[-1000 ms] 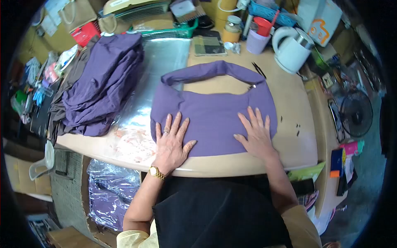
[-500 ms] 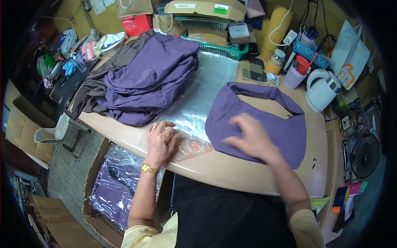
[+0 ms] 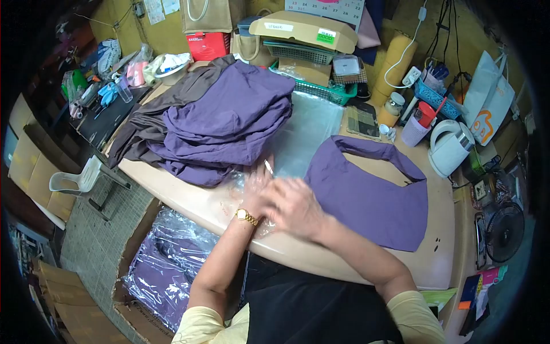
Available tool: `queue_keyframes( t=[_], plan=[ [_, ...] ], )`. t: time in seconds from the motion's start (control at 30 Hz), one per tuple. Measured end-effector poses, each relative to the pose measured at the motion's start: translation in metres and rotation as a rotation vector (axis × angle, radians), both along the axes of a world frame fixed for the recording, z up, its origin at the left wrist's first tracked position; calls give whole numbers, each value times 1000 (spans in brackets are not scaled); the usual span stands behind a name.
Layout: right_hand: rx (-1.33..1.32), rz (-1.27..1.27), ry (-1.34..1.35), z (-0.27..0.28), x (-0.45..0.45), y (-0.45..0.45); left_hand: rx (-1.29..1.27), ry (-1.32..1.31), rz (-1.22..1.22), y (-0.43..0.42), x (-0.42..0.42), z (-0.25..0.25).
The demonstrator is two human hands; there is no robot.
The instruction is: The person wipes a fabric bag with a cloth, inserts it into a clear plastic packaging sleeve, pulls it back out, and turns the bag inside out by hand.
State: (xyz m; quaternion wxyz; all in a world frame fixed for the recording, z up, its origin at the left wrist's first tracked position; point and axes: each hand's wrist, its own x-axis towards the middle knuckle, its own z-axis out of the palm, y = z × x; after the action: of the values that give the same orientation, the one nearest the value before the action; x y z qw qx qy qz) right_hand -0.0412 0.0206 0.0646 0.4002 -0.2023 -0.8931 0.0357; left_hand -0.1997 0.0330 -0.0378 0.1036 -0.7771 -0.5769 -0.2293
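My left hand (image 3: 258, 186), with a gold watch (image 3: 246, 216) at the wrist, lies over crumpled clear plastic (image 3: 234, 192) near the table's front edge. Its fingers stretch away from me, partly hidden. Crossing over it is my right hand (image 3: 297, 207), smeared by motion; what its fingers hold, if anything, I cannot make out. Just right of the hands, a purple fabric bag (image 3: 366, 215) with a broad shoulder strap lies flat. Behind them a stack of clear plastic sleeves (image 3: 315, 129) rests on the table. Left of that, purple bags (image 3: 229, 117) are heaped loosely.
Dark brown fabric (image 3: 163, 109) lies beside the heap. Below the table's left edge, a carton (image 3: 134, 223) holds purple items in plastic. Green baskets (image 3: 338, 94), a purple cup (image 3: 413, 133) and a white kettle (image 3: 450, 152) line the back. A white chair (image 3: 80, 178) stands left.
My right hand has left the purple bag and moved left over my left hand. My left hand has shifted right along the plastic. The whole view has shifted slightly.
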Motion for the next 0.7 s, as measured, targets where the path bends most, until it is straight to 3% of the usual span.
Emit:
queue_keyframes(
  t=[0.03, 0.07, 0.1, 0.17, 0.2, 0.23, 0.3, 0.33, 0.37, 0.43, 0.5, 0.6, 0.63, 0.7],
  plan=[
    [0, 70, 16, 2, 5, -12, -143, -72, -7, 2, 1, 4],
    [-2, 141, 33, 3, 10, -24, -205, 89, 123, 3, 20, 5],
    [-80, 219, -46, 1, 18, -34, -199, 87, 118, 1, 22, 5],
    [-159, 288, -125, -10, 31, -48, -96, 8, -240, -7, 18, 3],
    [-231, 327, -146, -20, 33, -50, -119, -134, -286, -8, 13, 8],
    [-305, 369, -167, -30, 36, -52, -120, -133, -291, -6, 9, 8],
    [-347, 368, -169, -47, 33, -50, -155, -425, -161, 3, 5, 12],
    [-376, 382, -167, -49, 29, -49, 28, -367, -145, 8, 9, 18],
    [-404, 396, -164, -51, 24, -48, 27, -363, -150, 13, 10, 20],
    [-327, 370, -109, -57, 7, -45, -44, -290, 2, 27, 10, 21],
    [-247, 339, -54, -63, -8, -34, -7, -324, -19, 44, 6, 31],
    [-409, 163, -28, -52, -18, -20, -234, -664, -74, 45, 1, 56],
    [-404, 158, -19, -53, -18, -14, -231, -655, -81, 45, -3, 58],
    [-600, -14, -185, -71, -21, 3, -344, -859, -242, 36, -13, 53]
  ],
)
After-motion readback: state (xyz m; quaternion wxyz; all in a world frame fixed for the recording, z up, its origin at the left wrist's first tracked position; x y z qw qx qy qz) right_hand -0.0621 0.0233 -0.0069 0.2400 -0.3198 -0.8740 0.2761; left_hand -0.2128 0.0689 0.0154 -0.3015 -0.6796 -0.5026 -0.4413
